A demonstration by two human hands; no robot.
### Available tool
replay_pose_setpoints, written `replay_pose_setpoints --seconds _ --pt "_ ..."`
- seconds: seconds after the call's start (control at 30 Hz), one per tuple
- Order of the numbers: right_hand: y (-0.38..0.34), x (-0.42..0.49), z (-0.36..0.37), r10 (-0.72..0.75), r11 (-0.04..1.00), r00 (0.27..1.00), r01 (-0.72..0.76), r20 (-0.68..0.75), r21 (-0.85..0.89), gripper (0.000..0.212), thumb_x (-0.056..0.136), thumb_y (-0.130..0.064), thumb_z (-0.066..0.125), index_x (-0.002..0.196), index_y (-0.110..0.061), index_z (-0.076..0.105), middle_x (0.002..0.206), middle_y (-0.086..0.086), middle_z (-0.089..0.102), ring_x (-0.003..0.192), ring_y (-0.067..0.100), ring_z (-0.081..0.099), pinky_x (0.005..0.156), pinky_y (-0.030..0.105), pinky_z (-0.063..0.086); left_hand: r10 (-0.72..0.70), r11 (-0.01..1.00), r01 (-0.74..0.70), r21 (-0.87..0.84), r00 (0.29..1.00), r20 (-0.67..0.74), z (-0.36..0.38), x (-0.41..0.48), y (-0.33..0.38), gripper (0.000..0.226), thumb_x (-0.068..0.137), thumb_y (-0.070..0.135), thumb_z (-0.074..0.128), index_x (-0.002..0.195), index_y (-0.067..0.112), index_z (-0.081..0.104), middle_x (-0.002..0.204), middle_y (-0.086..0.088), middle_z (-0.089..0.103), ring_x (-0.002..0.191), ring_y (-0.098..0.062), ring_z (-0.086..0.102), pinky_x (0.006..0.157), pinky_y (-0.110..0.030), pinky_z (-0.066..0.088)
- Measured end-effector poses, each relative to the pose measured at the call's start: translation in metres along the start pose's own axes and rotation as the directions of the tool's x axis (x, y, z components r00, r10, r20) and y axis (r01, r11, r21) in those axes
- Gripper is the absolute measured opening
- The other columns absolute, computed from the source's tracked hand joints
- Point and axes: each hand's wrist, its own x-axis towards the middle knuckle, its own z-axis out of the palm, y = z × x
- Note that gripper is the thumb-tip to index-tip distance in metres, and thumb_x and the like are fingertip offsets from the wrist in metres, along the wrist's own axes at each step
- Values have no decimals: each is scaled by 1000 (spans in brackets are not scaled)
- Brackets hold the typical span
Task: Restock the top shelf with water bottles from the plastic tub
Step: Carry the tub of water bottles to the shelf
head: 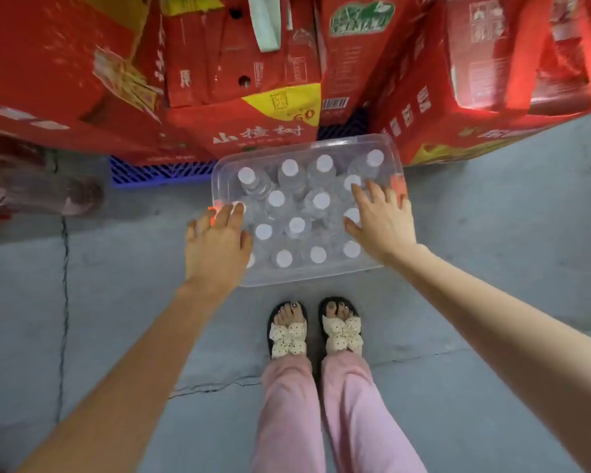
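While both arms reach down, the left hand [215, 242] and right hand [381, 221] spread open, empty, over the plastic tub [307, 278] of water bottles [297, 225].

Left hand [215, 249] hides the plastic tub [301, 278]'s near-left corner; red cartons [243, 131] run off-frame; a blurred object [41, 189], possibly packaging.

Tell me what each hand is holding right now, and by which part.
Nothing is clearly held. Both the left hand and right hand are spread open over the bottles in the plastic tub.
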Motion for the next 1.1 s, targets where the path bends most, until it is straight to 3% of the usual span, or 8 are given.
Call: replay_pose_setpoints --seconds 0.13,0.3,0.47,0.6,0.77,0.87,0.93,1.1 --pt "8 30 34 32 999 999 -32 4 7 62 96 -40 45 148 -17 21 156 6 17 141 31 18 109 48 22 -41 998 40 54 999 3 41 31 -10 49 93 19 46 140 10 37 145 -12 40 128 -36 37 105 -49 26" --pt "29 57 71 98 995 994 -99 -42 -23 67 98 -34 43 152 -24 6 159 10 3 145 33 3 115 55 10 -272 951 272 -146 962 15 80 65 -21 76 92 25 54 148 3 9 153 -22 15 138 -40 18 110 -50 19" --pt "59 76 88 351 918 932 -323 -93 230 82 92 -32 57 152 -22 2 157 14 6 144 34 5 111 60 16 -508 693 486 -532 853 118 100 90 -34 88 92 33 55 148 2 -5 154 -21 12 139 -37 23 111 -43 21" --pt "71 84 98 471 775 882 -402 -21 488 96 82 -40 68 150 -14 6 154 13 9 142 32 13 110 54 24 -549 543 553 -632 803 232 110 101 -45 83 95 45 43 149 6 -7 151 -21 26 133 -37 34 108 -42 27" --pt "79 79 112 469 582 882 -347 46 735 100 81 -48 67 149 -8 6 152 15 14 140 29 18 111 40 22 -553 499 578 -646 786 276 124 109 -56 71 97 47 37 147 5 11 135 -24 47 123 -40 46 103 -44 34" --pt "83 81 117 509 433 859 -307 51 848 81 90 -50 54 148 -8 16 148 15 26 135 26 30 109 33 25 -536 513 539 -668 809 242 131 111 -59 50 98 42 38 134 5 37 124 -22 54 114 -38 52 93 -40 39" --pt "89 87 120 537 361 838 -328 93 873 70 94 -52 44 144 -7 25 143 13 37 127 25 40 101 29 31 -536 499 533 -683 809 239 134 112 -60 48 98 42 40 129 6 43 119 -19 57 109 -36 54 88 -37 40" --pt "101 98 123 539 371 827 -405 161 836 58 93 -59 40 122 -8 46 114 11 55 92 23 51 76 27 35 -535 422 529 -736 801 268 134 115 -66 42 92 40 54 113 4 55 97 -11 56 90 -25 54 80 -35 43"
